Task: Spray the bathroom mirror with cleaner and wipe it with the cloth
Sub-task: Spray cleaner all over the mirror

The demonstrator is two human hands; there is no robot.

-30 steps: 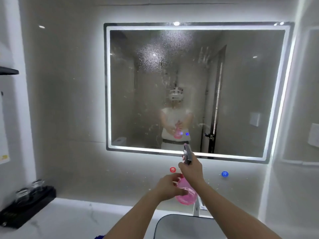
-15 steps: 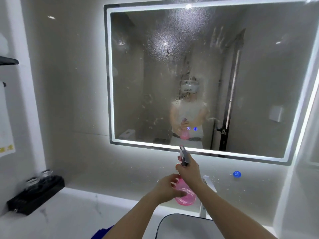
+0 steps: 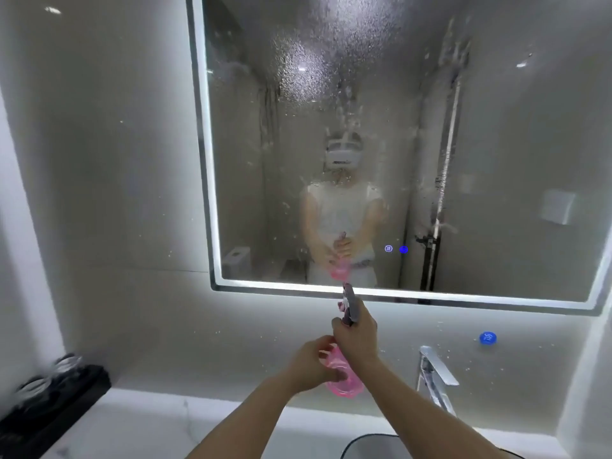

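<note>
A pink spray bottle (image 3: 341, 376) is held in both hands. The right hand (image 3: 357, 332) is closed around the bottle's neck and grey trigger head (image 3: 349, 304), with the nozzle pointed up towards the glass; the left hand (image 3: 313, 364) is wrapped around the pink body just below, its fingers curled on the near side and its thumb pressed against the plastic.

Directly above and beyond the nozzle, the lit bathroom mirror (image 3: 496, 144) is mounted on the wall, its lower frame edge just over the trigger head. Fine droplets are spread across the upper middle of the glass, and runs and smears are seen lower down. Two small blue lights (image 3: 396, 249) are shown on the glass, up and to the right of the grip.

To the right of the hands, a chrome faucet (image 3: 435, 372) is set at the counter's back edge, and a blue round marker (image 3: 487, 338) is fixed to the wall further right. Below the forearms, a dark basin rim (image 3: 364, 440) is seen. Far to the left, a black tray (image 3: 49, 405) is placed on the white counter (image 3: 139, 425).
</note>
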